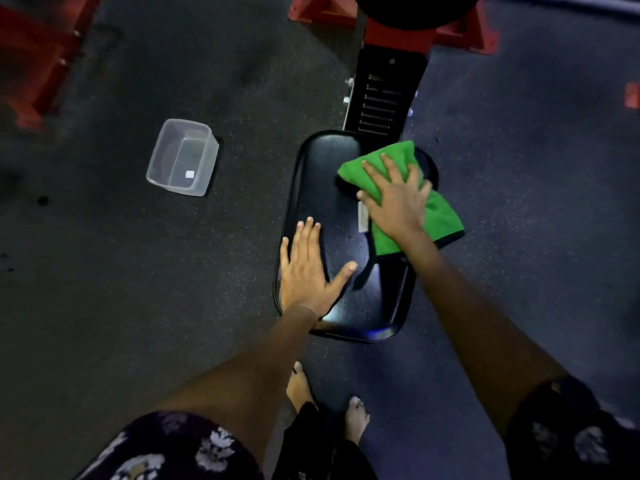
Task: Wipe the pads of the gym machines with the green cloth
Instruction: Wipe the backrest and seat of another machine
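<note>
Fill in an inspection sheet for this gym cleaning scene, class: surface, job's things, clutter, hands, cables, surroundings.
Surface: dark speckled floor.
Job's things: black seat pad on a red machine frame; green cloth lies on the pad's right side, hanging over the edge.
Clutter: clear plastic tub on the floor left of the pad.
Hands: right hand presses flat on the cloth; left hand rests flat on the pad.
Cables: nothing seen.
Surroundings: another red frame far left; bare feet below.
</note>
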`<state>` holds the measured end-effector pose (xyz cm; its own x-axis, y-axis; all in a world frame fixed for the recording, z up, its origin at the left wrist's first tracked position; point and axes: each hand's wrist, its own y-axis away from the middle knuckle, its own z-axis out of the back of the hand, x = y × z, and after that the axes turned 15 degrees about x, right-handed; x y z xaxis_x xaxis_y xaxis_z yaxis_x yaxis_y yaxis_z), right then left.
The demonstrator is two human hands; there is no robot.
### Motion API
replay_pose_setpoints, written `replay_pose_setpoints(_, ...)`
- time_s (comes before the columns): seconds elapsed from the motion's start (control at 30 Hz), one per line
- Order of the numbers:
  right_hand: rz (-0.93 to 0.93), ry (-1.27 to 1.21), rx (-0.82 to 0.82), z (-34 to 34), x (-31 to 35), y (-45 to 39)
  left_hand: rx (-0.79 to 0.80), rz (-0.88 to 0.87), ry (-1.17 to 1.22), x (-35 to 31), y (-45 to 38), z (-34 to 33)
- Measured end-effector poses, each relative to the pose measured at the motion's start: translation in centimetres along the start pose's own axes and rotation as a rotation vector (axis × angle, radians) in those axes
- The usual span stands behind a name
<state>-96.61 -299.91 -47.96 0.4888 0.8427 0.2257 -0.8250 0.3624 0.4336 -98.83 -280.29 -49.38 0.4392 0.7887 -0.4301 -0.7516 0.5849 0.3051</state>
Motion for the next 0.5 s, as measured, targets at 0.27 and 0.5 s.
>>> replay_pose_setpoints(0.27, 0.313, 0.118, 0.075, -1.7, -3.0, 4.0, 0.048, 0.020, -0.020, -0.2, 0.0, 0.4)
replay_pose_setpoints(0.5, -0.011, -0.041, 0.030, -0.6, -0.4, 2.2, 0.037, 0.029, -0.022, -0.1, 0.1, 0.4)
